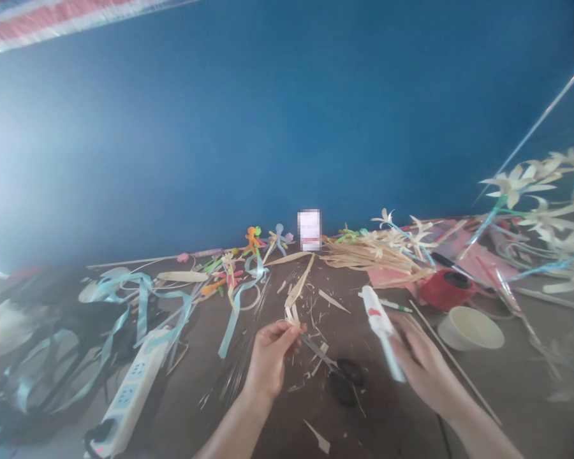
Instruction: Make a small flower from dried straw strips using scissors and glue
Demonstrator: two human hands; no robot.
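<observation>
My left hand [272,350] is closed, pinching a small bundle of pale, husk-like petal strips [293,312] between thumb and fingers. In my right hand [418,354] is a white glue gun [380,328] with a red mark on its side. Its narrow end points up and away from me, apart from the strips. A pair of black-handled scissors [339,373] lies on the table between my hands, blades towards my left fingers. Cut scraps [318,437] of the pale material are scattered around them. Just beyond the left hand lies a longer folded strip [300,284].
A white power strip [134,389] and light-blue ribbon [143,296] lie left. Dried strips [377,255] are piled at the back. Right are a cream bowl [471,328], a red tape dispenser-like object [447,288], a thin stick [454,363] and pale artificial flowers [514,185]. A blue wall [268,127] stands behind.
</observation>
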